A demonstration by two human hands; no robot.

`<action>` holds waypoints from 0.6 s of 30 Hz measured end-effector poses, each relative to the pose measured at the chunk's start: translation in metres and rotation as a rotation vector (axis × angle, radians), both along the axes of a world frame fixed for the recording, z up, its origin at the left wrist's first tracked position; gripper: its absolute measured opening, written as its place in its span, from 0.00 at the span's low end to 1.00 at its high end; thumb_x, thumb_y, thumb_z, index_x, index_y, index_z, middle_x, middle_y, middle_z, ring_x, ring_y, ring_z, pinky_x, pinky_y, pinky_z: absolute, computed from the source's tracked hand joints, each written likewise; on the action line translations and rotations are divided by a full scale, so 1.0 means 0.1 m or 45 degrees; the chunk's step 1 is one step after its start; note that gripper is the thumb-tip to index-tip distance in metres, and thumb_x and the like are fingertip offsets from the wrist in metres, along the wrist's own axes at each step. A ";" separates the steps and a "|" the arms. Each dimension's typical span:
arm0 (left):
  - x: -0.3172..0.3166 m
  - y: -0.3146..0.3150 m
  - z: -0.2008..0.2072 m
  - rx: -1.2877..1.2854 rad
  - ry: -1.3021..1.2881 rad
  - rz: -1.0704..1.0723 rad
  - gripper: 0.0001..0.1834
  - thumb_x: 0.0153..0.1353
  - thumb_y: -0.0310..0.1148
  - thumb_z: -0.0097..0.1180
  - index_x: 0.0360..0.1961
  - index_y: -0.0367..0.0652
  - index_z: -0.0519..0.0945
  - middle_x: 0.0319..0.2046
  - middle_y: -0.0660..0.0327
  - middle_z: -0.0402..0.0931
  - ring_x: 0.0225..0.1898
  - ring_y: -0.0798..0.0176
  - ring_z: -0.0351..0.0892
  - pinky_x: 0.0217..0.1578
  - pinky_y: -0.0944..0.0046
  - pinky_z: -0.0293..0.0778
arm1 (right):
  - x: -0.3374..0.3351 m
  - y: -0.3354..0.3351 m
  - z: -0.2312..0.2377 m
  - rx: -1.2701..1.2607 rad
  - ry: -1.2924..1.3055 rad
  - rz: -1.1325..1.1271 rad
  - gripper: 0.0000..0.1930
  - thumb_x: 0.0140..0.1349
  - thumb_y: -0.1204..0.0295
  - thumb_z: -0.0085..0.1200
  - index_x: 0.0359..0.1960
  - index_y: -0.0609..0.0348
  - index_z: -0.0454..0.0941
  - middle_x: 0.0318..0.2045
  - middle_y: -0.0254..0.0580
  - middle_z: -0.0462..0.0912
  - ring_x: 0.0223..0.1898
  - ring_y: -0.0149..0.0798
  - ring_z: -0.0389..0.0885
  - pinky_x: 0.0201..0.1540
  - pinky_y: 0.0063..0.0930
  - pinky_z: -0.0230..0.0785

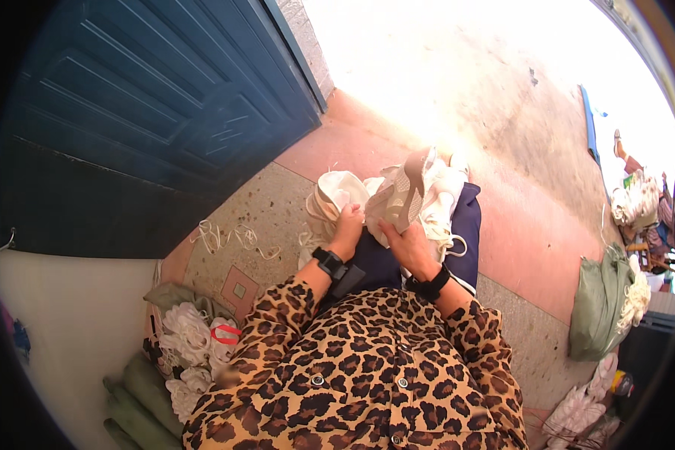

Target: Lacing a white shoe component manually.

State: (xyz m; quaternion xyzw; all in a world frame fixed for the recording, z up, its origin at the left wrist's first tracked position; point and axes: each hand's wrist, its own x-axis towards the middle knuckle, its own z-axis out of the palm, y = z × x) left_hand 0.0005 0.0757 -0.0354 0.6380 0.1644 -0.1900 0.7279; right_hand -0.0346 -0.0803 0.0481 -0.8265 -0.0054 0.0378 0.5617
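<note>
A pale beige shoe [399, 196] with an open-patterned surface stands tilted above my lap. My right hand [412, 249] is closed around its lower end, thumb against the near side. Just left of it, my left hand [347, 229] has its fingers curled together at the edge of a cream-white shoe [339, 187]; what they pinch is too small to tell. More white shoes with laces [442, 196] rest over my dark blue trousers [465, 225], partly hidden behind the beige one. A loop of white lace [454, 245] hangs beside my right hand.
Loose white laces [240, 237] lie on the speckled floor to the left, near a blue panelled door [150, 112]. White shoes [191, 341] are heaped by green sacks at the lower left. On the right stand a green sack [601, 304] and more pale shoes [577, 412].
</note>
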 end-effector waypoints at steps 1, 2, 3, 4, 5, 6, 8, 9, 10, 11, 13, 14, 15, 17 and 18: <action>-0.02 -0.06 -0.01 0.482 -0.229 -0.083 0.12 0.60 0.33 0.42 0.41 0.37 0.69 0.34 0.53 0.74 0.35 0.56 0.74 0.34 0.62 0.69 | -0.01 -0.01 0.03 -0.019 0.061 0.009 0.14 0.55 0.65 0.50 0.37 0.62 0.74 0.31 0.59 0.77 0.34 0.58 0.75 0.36 0.41 0.67; -0.04 -0.10 -0.01 0.964 -0.455 -0.166 0.16 0.60 0.35 0.41 0.44 0.35 0.68 0.38 0.46 0.73 0.38 0.47 0.74 0.36 0.56 0.69 | -0.03 -0.01 0.02 -0.025 0.055 0.014 0.14 0.55 0.65 0.50 0.37 0.62 0.74 0.31 0.59 0.77 0.34 0.58 0.75 0.36 0.41 0.67; -0.05 -0.11 0.03 0.972 -0.537 -0.239 0.17 0.61 0.38 0.38 0.43 0.36 0.69 0.39 0.42 0.72 0.41 0.41 0.71 0.40 0.51 0.67 | -0.05 -0.02 -0.01 0.039 0.011 -0.026 0.13 0.56 0.65 0.49 0.37 0.62 0.74 0.31 0.56 0.78 0.33 0.56 0.76 0.36 0.40 0.67; -0.01 -0.03 0.03 0.968 -0.546 -0.236 0.17 0.61 0.38 0.38 0.43 0.36 0.69 0.39 0.42 0.72 0.41 0.41 0.71 0.40 0.51 0.67 | -0.07 -0.01 -0.04 0.105 -0.033 -0.057 0.13 0.56 0.66 0.49 0.37 0.63 0.74 0.30 0.54 0.78 0.32 0.54 0.77 0.36 0.39 0.67; 0.08 0.09 0.03 0.991 -0.615 -0.382 0.16 0.61 0.37 0.39 0.42 0.36 0.70 0.36 0.43 0.73 0.40 0.42 0.73 0.39 0.52 0.68 | -0.08 0.01 -0.10 0.099 -0.041 -0.064 0.13 0.56 0.66 0.49 0.37 0.63 0.74 0.30 0.54 0.78 0.32 0.54 0.77 0.36 0.39 0.67; 0.13 0.24 0.00 1.009 -0.675 -0.529 0.15 0.60 0.36 0.40 0.40 0.36 0.71 0.34 0.44 0.74 0.38 0.43 0.74 0.38 0.52 0.69 | -0.11 0.04 -0.21 0.226 -0.066 -0.068 0.13 0.57 0.65 0.48 0.37 0.63 0.73 0.28 0.49 0.78 0.27 0.48 0.76 0.32 0.36 0.67; 0.38 0.62 0.00 1.126 -1.014 -0.683 0.13 0.59 0.35 0.43 0.38 0.36 0.72 0.29 0.45 0.75 0.35 0.45 0.75 0.36 0.55 0.70 | -0.22 0.06 -0.17 0.334 -0.096 -0.079 0.13 0.58 0.65 0.48 0.37 0.63 0.73 0.25 0.44 0.78 0.23 0.42 0.75 0.28 0.33 0.67; 0.50 0.58 0.29 1.091 -0.863 -0.635 0.13 0.58 0.34 0.45 0.38 0.36 0.72 0.27 0.46 0.75 0.33 0.45 0.76 0.35 0.55 0.70 | -0.27 0.01 -0.10 0.404 0.246 -0.024 0.12 0.59 0.65 0.48 0.38 0.61 0.72 0.23 0.39 0.75 0.20 0.35 0.72 0.24 0.29 0.65; 0.54 0.47 0.76 1.055 -0.714 -0.596 0.12 0.57 0.34 0.46 0.38 0.36 0.71 0.25 0.47 0.76 0.31 0.46 0.76 0.33 0.56 0.71 | -0.34 -0.09 -0.06 0.482 0.584 0.022 0.11 0.60 0.65 0.48 0.39 0.59 0.71 0.21 0.34 0.73 0.18 0.29 0.68 0.19 0.25 0.62; 0.54 0.45 0.99 1.113 -0.784 -0.560 0.12 0.56 0.33 0.48 0.38 0.36 0.71 0.23 0.47 0.75 0.29 0.47 0.76 0.31 0.56 0.71 | -0.42 -0.22 -0.09 0.757 0.645 0.092 0.13 0.59 0.65 0.50 0.42 0.56 0.68 0.21 0.30 0.69 0.15 0.24 0.64 0.14 0.18 0.56; 0.50 0.28 1.34 1.136 -0.873 -0.564 0.12 0.55 0.33 0.49 0.38 0.37 0.71 0.20 0.48 0.75 0.26 0.47 0.77 0.28 0.56 0.71 | -0.59 -0.60 -0.04 1.235 0.829 0.141 0.20 0.57 0.67 0.53 0.49 0.59 0.63 0.29 0.34 0.74 0.16 0.22 0.66 0.13 0.14 0.55; 0.40 0.15 1.52 1.080 -0.868 -0.728 0.12 0.55 0.32 0.49 0.39 0.37 0.71 0.20 0.51 0.74 0.24 0.54 0.75 0.26 0.59 0.69 | -0.69 -0.81 -0.11 1.481 0.902 0.131 0.23 0.57 0.67 0.53 0.51 0.60 0.61 0.32 0.35 0.75 0.16 0.22 0.66 0.12 0.12 0.55; 0.29 0.02 1.62 1.022 -0.863 -0.896 0.13 0.56 0.31 0.49 0.40 0.37 0.71 0.19 0.55 0.73 0.21 0.60 0.74 0.23 0.62 0.67 | -0.74 -1.03 -0.21 1.637 0.851 0.087 0.23 0.58 0.69 0.52 0.53 0.61 0.60 0.34 0.36 0.76 0.17 0.21 0.66 0.12 0.11 0.54; -0.04 -0.18 1.60 0.820 -0.881 -1.177 0.19 0.50 0.33 0.57 0.44 0.40 0.71 0.18 0.57 0.70 0.19 0.63 0.71 0.21 0.64 0.66 | -0.78 -1.20 -0.38 1.593 0.770 -0.207 0.20 0.58 0.69 0.52 0.50 0.64 0.63 0.32 0.34 0.75 0.16 0.18 0.64 0.11 0.09 0.52; -0.24 -0.27 1.51 0.616 -1.148 -1.226 0.24 0.45 0.35 0.63 0.44 0.42 0.71 0.20 0.57 0.69 0.21 0.60 0.70 0.23 0.62 0.66 | -0.80 -1.30 -0.49 1.569 0.717 -0.229 0.19 0.58 0.68 0.51 0.48 0.64 0.64 0.31 0.33 0.75 0.16 0.17 0.63 0.11 0.09 0.51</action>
